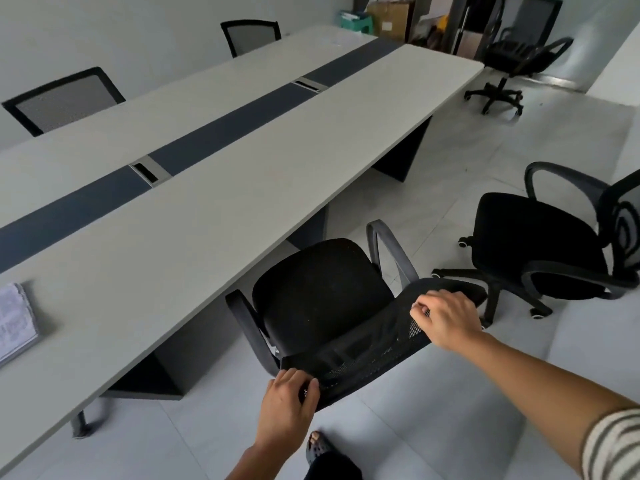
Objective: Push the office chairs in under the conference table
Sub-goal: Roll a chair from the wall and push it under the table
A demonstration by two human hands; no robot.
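Observation:
A long grey conference table (221,188) with a dark centre strip runs from near left to far right. Right in front of me stands a black mesh office chair (322,292), its seat front just at the table's near edge. My left hand (289,407) grips the left end of its backrest top. The right end of the same backrest is held by my right hand (446,318). A second black chair (533,244) stands out on the floor to the right, away from the table. A third chair (512,57) stands beyond the table's far end.
Two mesh chairs (65,98) (251,36) sit tucked in on the table's far side. A stack of papers (15,323) lies on the table at the left edge. Cardboard boxes (391,15) fill the far corner. My sandalled foot (318,445) is behind the chair on pale floor tiles.

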